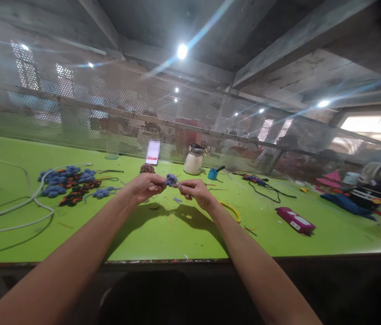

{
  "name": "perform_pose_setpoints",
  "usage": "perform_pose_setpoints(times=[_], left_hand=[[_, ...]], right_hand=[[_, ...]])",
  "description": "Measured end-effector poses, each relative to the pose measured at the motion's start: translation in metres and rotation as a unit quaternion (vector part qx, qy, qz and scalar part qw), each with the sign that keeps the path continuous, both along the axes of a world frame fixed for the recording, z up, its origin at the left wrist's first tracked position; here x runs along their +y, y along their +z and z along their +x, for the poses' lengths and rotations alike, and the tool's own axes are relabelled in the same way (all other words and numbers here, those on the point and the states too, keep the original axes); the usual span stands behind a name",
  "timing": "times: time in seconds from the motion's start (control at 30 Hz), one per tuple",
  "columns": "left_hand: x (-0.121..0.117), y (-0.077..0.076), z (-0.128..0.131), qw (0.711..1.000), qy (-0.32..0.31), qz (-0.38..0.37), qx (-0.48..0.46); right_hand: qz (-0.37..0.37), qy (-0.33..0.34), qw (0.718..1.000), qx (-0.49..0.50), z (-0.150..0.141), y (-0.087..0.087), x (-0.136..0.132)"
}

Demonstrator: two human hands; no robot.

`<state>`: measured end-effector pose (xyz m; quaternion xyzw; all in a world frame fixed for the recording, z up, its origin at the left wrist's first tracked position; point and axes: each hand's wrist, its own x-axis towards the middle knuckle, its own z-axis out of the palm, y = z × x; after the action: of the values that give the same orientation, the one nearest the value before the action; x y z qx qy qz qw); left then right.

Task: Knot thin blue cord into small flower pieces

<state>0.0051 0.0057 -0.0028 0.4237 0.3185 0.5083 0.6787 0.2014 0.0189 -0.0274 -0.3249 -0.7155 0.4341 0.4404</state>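
Observation:
Over the middle of the green table, a small blue crocheted flower [171, 180] is held up between my two hands. The fingers of my left hand [145, 187] are closed on its left side. My right hand [195, 189] is closed in a pinch at the flower's right edge; whether it grips the flower itself, a yarn end or a small tool is too small to tell. Left of my hands lies a pile of blue crocheted flowers [53, 190], mixed with orange and black ones [75, 187]. A ball of dark multicoloured yarn [147, 168] sits just behind my left hand.
A lit phone [153, 152] leans at the back beside a cream jug [193, 160]. A blue pot [213, 174] stands right of it. Yellow-handled scissors or a yellow ring [232, 211] lies by my right wrist. White cable [43, 203] loops left; a purple power strip [296, 220] lies right.

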Motion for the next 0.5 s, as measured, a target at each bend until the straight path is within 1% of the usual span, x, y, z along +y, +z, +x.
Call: perform_pose_setpoints(times=[0.23,0.37,0.5], left_hand=[[-0.0042,0.0053,-0.0036,0.999,-0.014,0.016,0.03],[-0.0031,0.0042,-0.0049,0.999,-0.022,0.021,0.026],[0.0,0.0024,-0.0071,0.999,-0.02,0.017,0.034]], right_hand=[[0.038,-0.026,0.998,-0.031,0.0033,0.0012,0.0033],[0.098,-0.043,0.992,-0.072,0.0046,0.0049,0.0024],[0.175,-0.053,0.977,-0.108,0.0056,0.0074,0.0015]])
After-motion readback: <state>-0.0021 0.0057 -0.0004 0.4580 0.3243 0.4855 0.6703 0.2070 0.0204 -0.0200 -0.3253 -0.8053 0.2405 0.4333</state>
